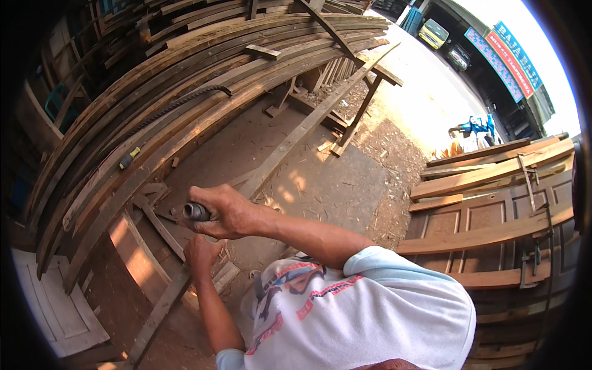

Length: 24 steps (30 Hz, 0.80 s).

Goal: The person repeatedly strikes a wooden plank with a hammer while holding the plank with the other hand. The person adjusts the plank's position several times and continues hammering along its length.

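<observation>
My right hand (231, 211) is closed round a dark tool with a round metal end (197, 212), which sticks out on the thumb side of the fist. The rest of the tool is hidden by my fingers. Just below it, my left hand (202, 256) is closed, knuckles up, by a long narrow wooden beam (296, 137). What its fingers hold, if anything, is hidden. The beam runs under both hands, from the lower left to the far upper right, where it rests on a wooden stand (369, 102).
Long planks (185, 58) are stacked at the left, with a yellow-and-black screwdriver (129, 158) and a dark ridged metal bar (185, 102) on them. Clamped boards (487, 237) and a panelled door (472, 213) stand at the right. Wood scraps litter the floor (345, 185). A yellow truck (433, 33) is beyond.
</observation>
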Available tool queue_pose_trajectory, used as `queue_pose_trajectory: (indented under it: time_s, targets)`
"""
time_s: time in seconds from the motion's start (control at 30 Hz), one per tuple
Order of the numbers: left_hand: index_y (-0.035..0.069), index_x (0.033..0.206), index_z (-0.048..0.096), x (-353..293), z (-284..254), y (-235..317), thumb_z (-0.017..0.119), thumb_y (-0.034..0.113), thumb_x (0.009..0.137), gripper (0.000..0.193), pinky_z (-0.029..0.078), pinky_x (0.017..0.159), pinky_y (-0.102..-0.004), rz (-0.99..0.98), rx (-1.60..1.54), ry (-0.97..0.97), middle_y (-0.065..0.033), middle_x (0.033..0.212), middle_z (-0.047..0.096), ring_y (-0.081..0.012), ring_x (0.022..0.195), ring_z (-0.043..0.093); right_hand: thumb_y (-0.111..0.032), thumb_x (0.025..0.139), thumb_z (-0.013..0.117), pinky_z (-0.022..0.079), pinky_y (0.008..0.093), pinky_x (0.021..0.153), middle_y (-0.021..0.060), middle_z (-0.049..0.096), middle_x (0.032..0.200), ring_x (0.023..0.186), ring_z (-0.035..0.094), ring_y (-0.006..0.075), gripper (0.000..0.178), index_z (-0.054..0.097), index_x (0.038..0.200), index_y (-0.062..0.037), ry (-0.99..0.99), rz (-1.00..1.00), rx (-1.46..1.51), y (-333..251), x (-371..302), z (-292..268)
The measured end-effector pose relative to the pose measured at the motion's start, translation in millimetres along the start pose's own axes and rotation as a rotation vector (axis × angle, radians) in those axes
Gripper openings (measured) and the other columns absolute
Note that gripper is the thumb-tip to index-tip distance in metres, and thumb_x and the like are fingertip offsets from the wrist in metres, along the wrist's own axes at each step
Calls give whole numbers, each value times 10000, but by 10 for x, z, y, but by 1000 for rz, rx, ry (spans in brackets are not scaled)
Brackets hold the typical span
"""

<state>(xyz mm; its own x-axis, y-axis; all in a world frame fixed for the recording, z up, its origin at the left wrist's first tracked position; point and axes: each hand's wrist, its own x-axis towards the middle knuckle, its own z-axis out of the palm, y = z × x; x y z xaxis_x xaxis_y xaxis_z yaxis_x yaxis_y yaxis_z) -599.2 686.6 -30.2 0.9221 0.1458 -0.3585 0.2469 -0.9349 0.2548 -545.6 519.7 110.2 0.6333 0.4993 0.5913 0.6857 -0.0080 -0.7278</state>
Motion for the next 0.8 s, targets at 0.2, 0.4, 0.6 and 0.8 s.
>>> queue_pose_trajectory:
  time_s: [0.2, 0.4, 0.6, 0.8]
  targets:
    - [63, 1315, 671, -11, 48, 86, 881, 475, 722, 752, 535, 968, -478, 62, -112, 98, -224, 1172, 737, -399, 1120, 692, -172, 929, 766, 446, 383, 590, 108, 552, 699, 656, 511, 154, 277, 532, 885, -32, 131, 451, -29, 877, -662, -7]
    - [65, 1332, 660, 51, 30, -2, 874, 485, 737, 759, 514, 1012, -476, 20, -121, 70, -205, 1219, 731, -381, 1161, 683, -207, 941, 780, 436, 310, 571, 26, 531, 656, 638, 467, 94, 274, 567, 884, -44, 187, 494, -95, 599, -684, -11]
    - [47, 1314, 676, 63, 104, -89, 866, 480, 734, 748, 548, 968, -459, 80, -179, 64, -220, 1172, 741, -370, 1105, 711, -186, 1006, 700, 398, 251, 453, -1, 567, 648, 509, 481, 64, 221, 566, 911, -37, 351, 316, 5, 104, -180, -423]
    - [91, 1283, 698, 44, 114, -72, 858, 454, 737, 675, 533, 968, -448, 40, -246, 43, -189, 1142, 752, -352, 1102, 708, -192, 1022, 700, 375, 251, 438, 11, 565, 630, 493, 484, 67, 217, 588, 910, -44, 176, 221, 23, 110, 355, -365]
